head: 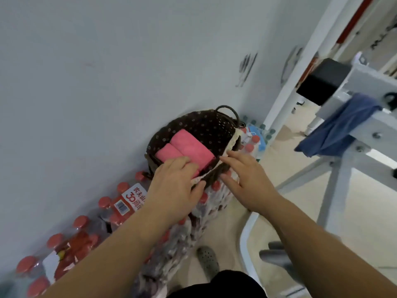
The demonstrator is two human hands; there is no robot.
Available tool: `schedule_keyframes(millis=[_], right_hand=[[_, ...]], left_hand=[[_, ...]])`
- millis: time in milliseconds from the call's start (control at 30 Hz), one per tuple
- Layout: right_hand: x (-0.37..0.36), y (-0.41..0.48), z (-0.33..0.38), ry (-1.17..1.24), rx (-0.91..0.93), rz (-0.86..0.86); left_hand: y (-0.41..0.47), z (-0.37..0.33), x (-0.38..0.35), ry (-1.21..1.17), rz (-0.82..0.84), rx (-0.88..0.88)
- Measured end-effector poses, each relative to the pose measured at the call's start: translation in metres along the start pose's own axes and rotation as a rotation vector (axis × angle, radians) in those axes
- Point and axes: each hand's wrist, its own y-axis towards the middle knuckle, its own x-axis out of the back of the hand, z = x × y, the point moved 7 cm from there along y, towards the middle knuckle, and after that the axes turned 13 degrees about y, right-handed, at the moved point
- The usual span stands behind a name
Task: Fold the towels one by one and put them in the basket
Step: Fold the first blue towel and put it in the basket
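**Placing a folded towel: both hands at the basket's near rim**

Starting at the grip: my left hand [175,179] lies palm-down over the near rim of the basket [206,125], fingers spread flat on the near end of a pink towel [166,154]. It presses rather than clasps; nothing is pinched. My right hand [247,177] is open and holds nothing, fingers extended, fingertips touching the cream trim [233,138] on the rim's right side, apparently steadying it.

Step in hand, as I judge it: seating a folded towel in the basket, at or near release.

Container and contents: the basket is dark brown wicker with a dotted brown liner and a loop handle [227,110] at the far rim. Two pink bundles lie inside, side by side and touching. The second pink towel [193,147] sits toward the basket's right and far side; the one under my left hand lies nearer the wall. The far part of the liner is bare. The basket rests on top of shrink-wrapped packs of red-capped bottles [122,203] against the wall.

Remaining work: a blue cloth [341,127] hangs over a grey frame [365,87] well apart to the right. I cannot tell whether it is a towel for this task.

Next move calls for lifting both hands clear without dragging the bundles open, then turning right.
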Motion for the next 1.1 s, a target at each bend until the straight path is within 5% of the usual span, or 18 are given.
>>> schedule_keyframes(millis=[167, 333, 633, 800, 1100], right_hand=[[-0.009, -0.113, -0.035, -0.104, -0.287, 0.025], [-0.006, -0.225, -0.075, -0.112, -0.622, 0.029], [0.009, -0.382, -0.113, -0.193, -0.945, -0.126], [0.027, -0.447, -0.13, -0.253, -1.022, -0.213], [0.013, -0.486, -0.129, -0.245, -1.044, -0.126]], left_hand=[[-0.025, -0.057, -0.02, -0.178, -0.025, -0.234], [-0.052, -0.128, -0.067, -0.201, 0.228, -0.384], [-0.107, -0.256, -0.128, -0.181, 0.611, -0.611], [-0.141, -0.331, -0.152, -0.276, 0.721, -0.636], [-0.187, -0.417, -0.166, -0.429, 0.738, -0.682]])
